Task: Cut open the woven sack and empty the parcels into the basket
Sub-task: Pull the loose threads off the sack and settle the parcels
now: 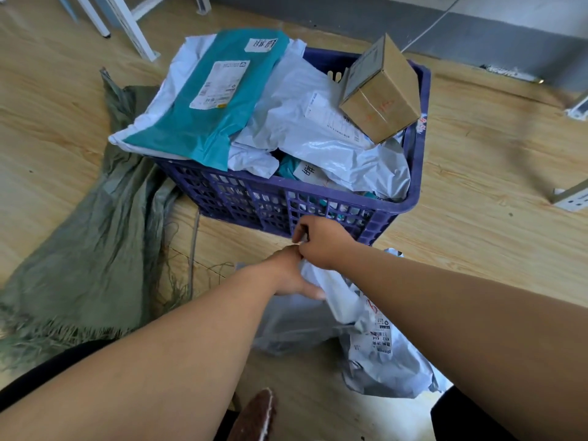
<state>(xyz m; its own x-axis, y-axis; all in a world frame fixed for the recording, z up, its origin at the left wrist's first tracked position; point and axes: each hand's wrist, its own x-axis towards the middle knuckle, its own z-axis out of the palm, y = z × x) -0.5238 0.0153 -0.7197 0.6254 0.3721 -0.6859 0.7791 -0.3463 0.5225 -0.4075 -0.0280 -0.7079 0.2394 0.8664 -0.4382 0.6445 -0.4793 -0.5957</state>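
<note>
A blue plastic basket (420,128) stands on the wooden floor, heaped with parcels: a teal mailer (210,100), white mailers (305,132) and a cardboard box (380,90) at its right rim. The green woven sack (86,249) lies flat and slack on the floor to the left, with a frayed edge. In front of the basket, my left hand (291,275) and my right hand (321,240) both grip the top of a white plastic parcel (378,345), which hangs down over the floor beneath my right forearm.
White table legs (133,30) stand at the back left. More white frame feet (572,198) sit at the right edge. A grey wall base (413,23) runs along the back. A brown shoe tip (254,415) shows at the bottom.
</note>
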